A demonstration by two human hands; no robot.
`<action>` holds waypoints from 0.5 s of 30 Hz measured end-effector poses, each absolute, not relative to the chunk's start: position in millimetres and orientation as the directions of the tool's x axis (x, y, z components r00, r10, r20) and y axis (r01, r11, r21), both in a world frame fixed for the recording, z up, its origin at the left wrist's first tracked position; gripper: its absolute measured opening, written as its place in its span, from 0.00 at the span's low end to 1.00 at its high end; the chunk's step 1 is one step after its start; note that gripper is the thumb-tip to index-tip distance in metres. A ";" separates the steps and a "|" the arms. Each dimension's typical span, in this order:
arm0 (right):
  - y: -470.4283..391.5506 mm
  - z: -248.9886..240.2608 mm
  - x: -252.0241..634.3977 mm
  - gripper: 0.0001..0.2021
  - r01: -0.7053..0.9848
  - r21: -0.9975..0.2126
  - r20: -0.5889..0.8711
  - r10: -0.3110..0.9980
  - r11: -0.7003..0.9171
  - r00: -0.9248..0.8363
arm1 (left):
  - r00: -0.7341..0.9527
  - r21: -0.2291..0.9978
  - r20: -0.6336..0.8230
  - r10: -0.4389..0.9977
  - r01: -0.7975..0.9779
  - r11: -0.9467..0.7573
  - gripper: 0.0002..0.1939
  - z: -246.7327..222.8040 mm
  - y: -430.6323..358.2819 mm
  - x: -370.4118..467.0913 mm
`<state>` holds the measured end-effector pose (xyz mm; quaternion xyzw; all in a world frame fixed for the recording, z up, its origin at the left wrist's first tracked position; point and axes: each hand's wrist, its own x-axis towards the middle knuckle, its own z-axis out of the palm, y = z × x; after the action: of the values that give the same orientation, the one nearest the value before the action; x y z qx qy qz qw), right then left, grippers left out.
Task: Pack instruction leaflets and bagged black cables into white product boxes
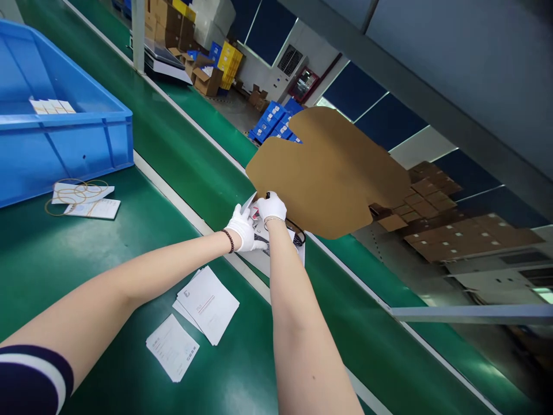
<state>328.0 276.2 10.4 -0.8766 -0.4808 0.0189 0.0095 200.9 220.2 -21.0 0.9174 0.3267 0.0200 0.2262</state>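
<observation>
In the head view, an open carton (pixel 298 253) with a large brown lid (pixel 332 173) raised behind it sits on the green conveyor. Inside show a black cable (pixel 298 233) and white printed pieces, partly covered by my hands. My left hand (pixel 242 229), white-gloved, rests at the carton's left side with its fingers apart, beside a small white flap. My right hand (pixel 273 207), also gloved, is over the contents near the lid's base with its fingers closed; a bit of black shows at the fingertips, too small to name.
Two stacks of printed papers, a larger (pixel 208 305) and a smaller (pixel 173 347), lie on the green table. Booklets (pixel 93 208) with rubber bands (pixel 80 190) lie by a blue crate (pixel 64 144). A metal post (pixel 138 37) stands beyond the belt; cartons are stacked behind.
</observation>
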 end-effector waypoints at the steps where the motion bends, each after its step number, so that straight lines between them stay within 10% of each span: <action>1: 276.3 12.4 333.6 0.27 0.843 -0.017 -0.043 0.842 -0.538 0.537 | 0.793 0.456 -0.118 0.598 0.578 -0.676 0.41 -18.7 219.1 204.9; 15: 246.1 28.4 363.0 0.16 0.836 0.130 -0.294 0.784 -0.534 0.547 | 0.870 0.414 0.156 0.467 0.371 -0.831 0.44 -15.5 141.9 265.6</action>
<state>363.0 246.1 28.4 -0.8699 -0.4654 0.1004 -0.1285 265.6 141.9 -15.5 0.9484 0.2210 0.1264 0.1889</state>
